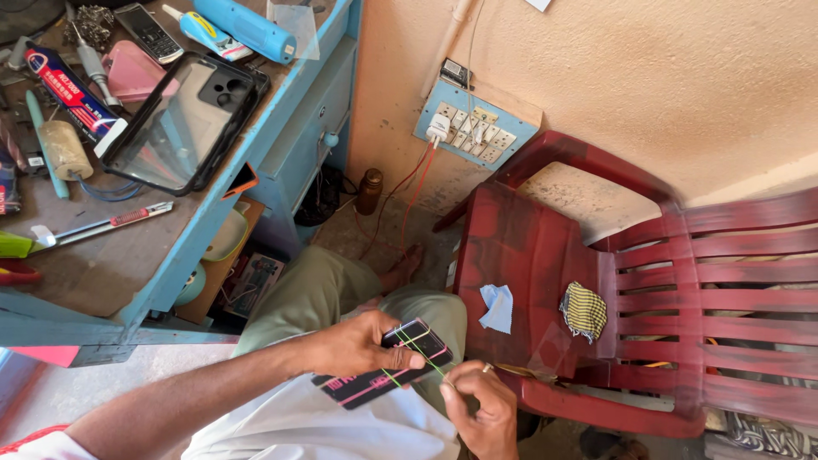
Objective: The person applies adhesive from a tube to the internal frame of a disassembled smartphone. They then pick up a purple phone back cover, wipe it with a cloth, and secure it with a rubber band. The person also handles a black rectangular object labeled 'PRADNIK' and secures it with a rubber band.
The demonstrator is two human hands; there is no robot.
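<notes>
Gripping a dark phone [381, 364] over the lap, the left hand [358, 345] steadies it while the right hand [479, 405] pinches taut green rubber bands [417, 353] across it, beside the red plastic chair [596, 281]

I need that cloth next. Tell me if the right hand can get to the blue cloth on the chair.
Probably yes. The blue cloth lies bare on the red chair seat, just above the right hand, with nothing between them. But that hand is pinching a thin green band.
</notes>
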